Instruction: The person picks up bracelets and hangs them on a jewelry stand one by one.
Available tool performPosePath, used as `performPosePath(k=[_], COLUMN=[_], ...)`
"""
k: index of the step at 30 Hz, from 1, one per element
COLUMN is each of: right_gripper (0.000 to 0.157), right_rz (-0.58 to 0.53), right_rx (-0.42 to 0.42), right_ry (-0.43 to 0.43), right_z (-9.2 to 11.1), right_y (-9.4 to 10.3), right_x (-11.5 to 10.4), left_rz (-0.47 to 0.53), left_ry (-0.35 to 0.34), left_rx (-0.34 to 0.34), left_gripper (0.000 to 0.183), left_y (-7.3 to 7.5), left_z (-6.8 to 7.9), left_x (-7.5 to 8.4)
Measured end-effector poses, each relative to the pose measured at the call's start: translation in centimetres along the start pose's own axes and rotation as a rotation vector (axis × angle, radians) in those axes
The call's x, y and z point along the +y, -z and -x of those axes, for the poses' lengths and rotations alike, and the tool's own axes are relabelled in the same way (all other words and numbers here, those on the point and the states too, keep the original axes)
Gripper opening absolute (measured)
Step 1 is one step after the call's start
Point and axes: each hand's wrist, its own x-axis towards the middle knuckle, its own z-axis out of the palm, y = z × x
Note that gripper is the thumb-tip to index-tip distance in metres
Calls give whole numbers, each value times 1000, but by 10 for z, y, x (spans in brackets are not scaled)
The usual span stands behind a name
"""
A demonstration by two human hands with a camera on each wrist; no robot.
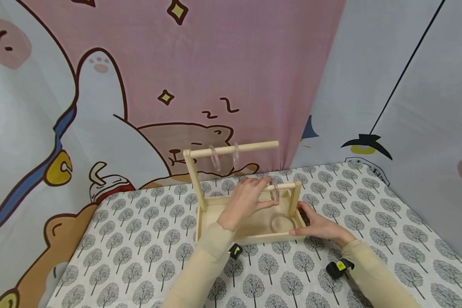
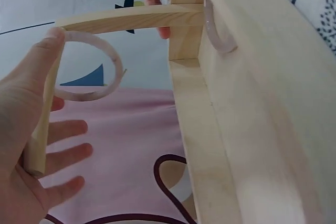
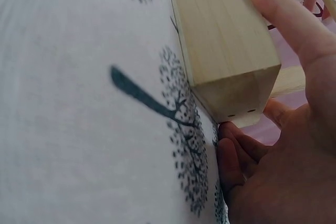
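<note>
A pale wooden stand [image 1: 194, 179] has a shallow tray base, a long upper bar and a shorter lower bar, each on a post. My left hand [image 1: 246, 197] is at the lower bar, pinching a translucent pinkish bangle [image 2: 113, 59] that is around the bar near its post. In the left wrist view the other fingers spread behind the bar. With thumb on the front rim and fingers behind the end wall, my right hand [image 1: 323, 226] grips the tray's right end [image 3: 231, 35]. Another bangle [image 1: 271, 222] lies inside the tray, at the right.
Two more bangles, one to the left [image 1: 215, 159] and one to the right [image 1: 236, 156], hang on the upper bar. A tree-patterned cloth [image 1: 138, 256] covers the table. Behind it hangs a cartoon-printed curtain [image 1: 254, 64].
</note>
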Motion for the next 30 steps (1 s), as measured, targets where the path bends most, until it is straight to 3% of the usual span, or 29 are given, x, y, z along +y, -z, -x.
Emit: performPosePath(k=[5, 12, 25, 30], right_gripper=[101, 99, 101, 101], right_rz=[4, -5, 10, 3], right_rx=[0, -5, -3, -4], right_ry=[-4, -12, -5, -12], right_z=[1, 0, 0, -1], right_y=[0, 0, 0, 1], right_x=[-1, 0, -3, -1], left_rz=[-75, -114, -88, -61], left_ry=[45, 47, 43, 63], left_rx=[-48, -46, 1, -9], left_gripper=[75, 75, 77, 76], left_y=[4, 5, 4, 5], left_z=[-1, -3, 1, 3], left_x=[5, 10, 6, 4])
